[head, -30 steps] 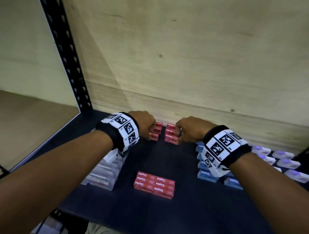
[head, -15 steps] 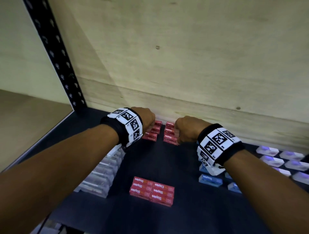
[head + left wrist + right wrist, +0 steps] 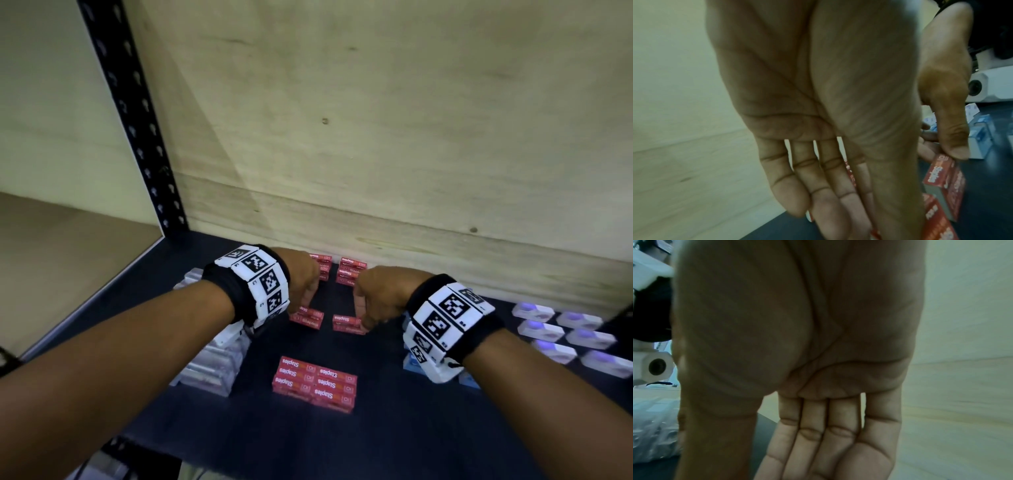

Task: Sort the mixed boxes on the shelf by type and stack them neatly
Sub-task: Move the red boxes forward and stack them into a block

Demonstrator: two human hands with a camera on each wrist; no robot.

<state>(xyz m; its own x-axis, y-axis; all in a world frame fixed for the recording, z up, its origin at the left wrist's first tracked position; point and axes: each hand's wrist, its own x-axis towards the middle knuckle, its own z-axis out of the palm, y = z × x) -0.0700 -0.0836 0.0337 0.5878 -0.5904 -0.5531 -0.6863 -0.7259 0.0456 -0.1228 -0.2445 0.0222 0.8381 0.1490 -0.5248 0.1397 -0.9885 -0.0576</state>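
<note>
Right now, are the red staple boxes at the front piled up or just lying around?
Piled up. The front red staple boxes sit in a tidy block on the shelf, side by side, with more box edges showing underneath.

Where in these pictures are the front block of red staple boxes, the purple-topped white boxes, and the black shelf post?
red staple block point(image 3: 314, 378), head view, top face.
purple-topped white boxes point(image 3: 541, 330), head view, one lid.
black shelf post point(image 3: 137, 120), head view, perforated face.

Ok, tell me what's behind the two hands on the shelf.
Behind the left hand and right hand, red staples boxes stand stacked against the wooden back wall; the hands cover part of them.
</note>
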